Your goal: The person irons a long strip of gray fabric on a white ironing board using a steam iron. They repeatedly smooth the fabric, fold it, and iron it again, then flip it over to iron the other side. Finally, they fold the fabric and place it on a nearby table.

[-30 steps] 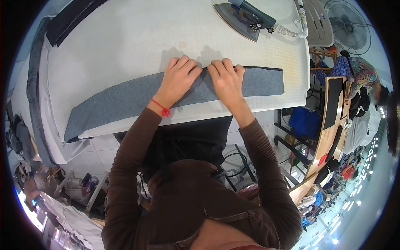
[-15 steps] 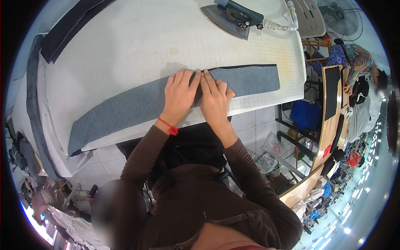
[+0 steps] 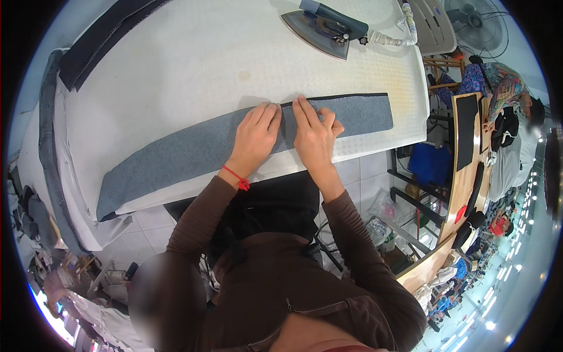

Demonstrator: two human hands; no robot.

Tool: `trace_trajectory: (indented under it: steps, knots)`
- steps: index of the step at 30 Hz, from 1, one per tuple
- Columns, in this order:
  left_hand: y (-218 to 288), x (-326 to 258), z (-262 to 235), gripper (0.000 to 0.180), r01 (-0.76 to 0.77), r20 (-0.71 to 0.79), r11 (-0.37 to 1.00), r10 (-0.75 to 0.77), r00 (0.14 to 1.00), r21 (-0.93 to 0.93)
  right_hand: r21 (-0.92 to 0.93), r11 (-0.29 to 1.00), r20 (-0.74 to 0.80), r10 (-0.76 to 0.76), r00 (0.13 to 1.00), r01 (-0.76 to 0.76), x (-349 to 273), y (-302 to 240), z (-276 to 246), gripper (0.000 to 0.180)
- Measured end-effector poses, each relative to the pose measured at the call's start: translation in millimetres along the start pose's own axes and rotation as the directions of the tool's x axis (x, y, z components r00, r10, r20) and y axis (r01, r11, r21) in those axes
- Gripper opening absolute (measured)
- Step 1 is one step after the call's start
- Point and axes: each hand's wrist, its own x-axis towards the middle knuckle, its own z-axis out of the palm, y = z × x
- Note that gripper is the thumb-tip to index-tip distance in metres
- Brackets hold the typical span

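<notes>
Lengthwise, the grey fabric strip (image 3: 193,154) is laid across the padded white tabletop (image 3: 176,70), its long axis running from the near left, where one end reaches the tabletop's edge, to the far right, where the other end is squared off short of the right rim. Both hands are pressed flat on it a little right of its middle, side by side and nearly touching. The left hand (image 3: 256,134) is laid with fingers spread and pointing away from the body; a red cord is seen at its wrist. The right hand (image 3: 314,134) is placed just to the right, fingers extended along the strip's far edge, where a dark border is visible. Neither grip is closed on anything: the palms and fingers are held open and bear down on the cloth, which is pinned rather than grasped. A small crease or fold seems to be gathered between the two hands, though it cannot be told exactly. More of the strip is left to the left of the hands than to the right, so the longer run lies on the left hand's side. A steam iron (image 3: 325,26) is parked at the far side of the tabletop, well apart from the hands and somewhat nearer to the right one.
</notes>
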Motion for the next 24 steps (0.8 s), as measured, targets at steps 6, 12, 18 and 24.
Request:
trace_trajectory:
  steps: [6,12,18,24]
  knots:
    - [11.8,-0.5,-3.7,0.054,0.068,0.095,0.998,-0.068,0.993,-0.003,-0.055,0.998,0.018,-0.022,1.0,0.023,-13.7,-0.6,3.2,0.055]
    - [38.1,1.7,6.0,0.065,0.105,0.131,0.98,-0.128,0.983,0.168,0.044,0.998,0.079,0.039,0.996,-0.042,-16.3,1.7,2.0,0.063]
    - [42.7,-1.6,16.2,0.065,0.166,0.112,0.983,-0.175,0.978,0.082,0.085,0.995,0.132,0.049,0.99,-0.06,-16.7,4.9,0.3,0.065]
    - [50.7,-1.3,18.0,0.066,0.225,0.094,0.971,-0.233,0.968,0.08,0.137,0.985,0.152,0.079,0.985,-0.1,-14.8,5.0,1.2,0.063]
